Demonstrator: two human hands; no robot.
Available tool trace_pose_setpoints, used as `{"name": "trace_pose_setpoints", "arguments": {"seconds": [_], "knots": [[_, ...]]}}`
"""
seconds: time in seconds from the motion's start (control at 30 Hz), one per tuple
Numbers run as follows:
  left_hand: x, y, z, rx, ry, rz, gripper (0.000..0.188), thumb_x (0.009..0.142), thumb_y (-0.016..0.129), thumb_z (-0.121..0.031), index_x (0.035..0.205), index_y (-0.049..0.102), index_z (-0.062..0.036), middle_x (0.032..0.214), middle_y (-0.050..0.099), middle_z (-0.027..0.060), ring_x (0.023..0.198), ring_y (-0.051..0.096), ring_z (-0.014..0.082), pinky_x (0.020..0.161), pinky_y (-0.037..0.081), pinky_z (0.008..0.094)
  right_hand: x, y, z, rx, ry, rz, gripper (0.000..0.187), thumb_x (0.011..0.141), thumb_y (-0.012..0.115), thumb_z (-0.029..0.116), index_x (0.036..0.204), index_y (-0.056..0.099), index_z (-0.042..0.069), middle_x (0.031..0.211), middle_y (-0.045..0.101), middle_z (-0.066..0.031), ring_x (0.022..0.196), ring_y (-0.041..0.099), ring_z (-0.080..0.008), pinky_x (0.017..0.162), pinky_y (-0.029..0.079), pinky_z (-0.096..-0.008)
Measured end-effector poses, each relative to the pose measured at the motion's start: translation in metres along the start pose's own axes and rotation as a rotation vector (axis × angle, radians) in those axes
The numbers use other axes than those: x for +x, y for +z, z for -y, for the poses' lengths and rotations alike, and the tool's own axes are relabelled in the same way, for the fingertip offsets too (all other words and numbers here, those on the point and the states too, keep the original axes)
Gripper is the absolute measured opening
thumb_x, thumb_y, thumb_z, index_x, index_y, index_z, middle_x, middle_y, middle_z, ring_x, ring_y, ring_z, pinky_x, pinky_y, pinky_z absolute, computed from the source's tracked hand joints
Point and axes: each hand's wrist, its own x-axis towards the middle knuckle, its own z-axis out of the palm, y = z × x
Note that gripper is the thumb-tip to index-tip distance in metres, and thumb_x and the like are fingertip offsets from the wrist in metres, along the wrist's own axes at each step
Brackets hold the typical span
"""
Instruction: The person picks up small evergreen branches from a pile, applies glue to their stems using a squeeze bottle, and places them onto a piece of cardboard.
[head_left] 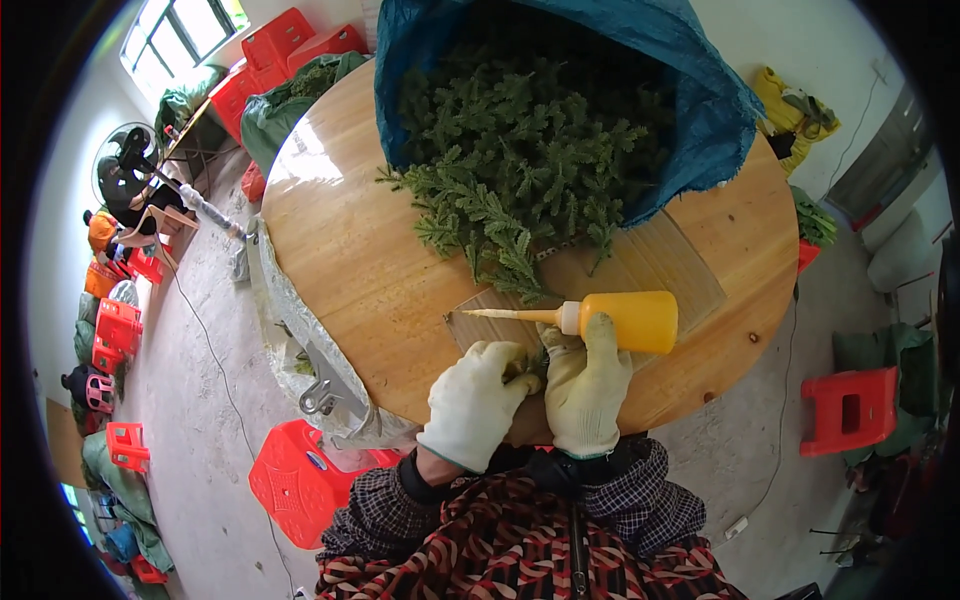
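Both my hands wear off-white knit gloves and are close together over the near edge of the round wooden table (345, 345). My left hand (472, 402) is closed in a pinch; whatever is between its fingertips is mostly hidden, with a bit of dark green showing between the hands. My right hand (584, 392) is closed against a yellow squeeze bottle (640, 320), one finger lying over its side and the other fingers out of sight. The bottle lies level, its long thin nozzle pointing left above a cardboard sheet (690, 275).
A blue sack (735, 110) spilling green artificial fir branches (520, 180) covers the table's far side. Scissors (318, 397) sit in a plastic-lined pouch at the left edge. Red stools (300, 480) stand around, and a fan (125, 160) and seated people are at far left.
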Motion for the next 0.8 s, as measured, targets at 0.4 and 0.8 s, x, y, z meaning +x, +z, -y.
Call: {"name": "trace_pose_setpoints", "arguments": {"seconds": [0.4, 0.8], "knots": [[-0.025, 0.011, 0.0, 0.35, 0.464, -0.167, 0.029, 0.076, 0.064, -0.011, 0.105, 0.067, -0.0109, 0.099, 0.059, 0.002, 0.093, 0.058, 0.0234, 0.077, 0.05, 0.0355, 0.003, 0.001, -0.003, 0.109, -0.076, 0.051, 0.02, 0.095, 0.056, 0.016, 0.103, 0.06, -0.002, 0.095, 0.061, -0.0065, 0.084, 0.056, -0.0146, 0.075, 0.048, -0.0285], [-0.027, 0.02, -0.017, 0.444, 0.383, -0.134, 0.051, 0.078, 0.067, -0.034, 0.116, 0.058, -0.0002, 0.11, 0.055, 0.0098, 0.091, 0.055, 0.0259, 0.073, 0.048, 0.036, 0.009, -0.006, 0.017, 0.253, -0.066, 0.044, 0.021, 0.098, 0.053, 0.024, 0.104, 0.056, 0.004, 0.092, 0.061, -0.0054, 0.083, 0.057, -0.0164, 0.092, 0.05, -0.0407]]}}
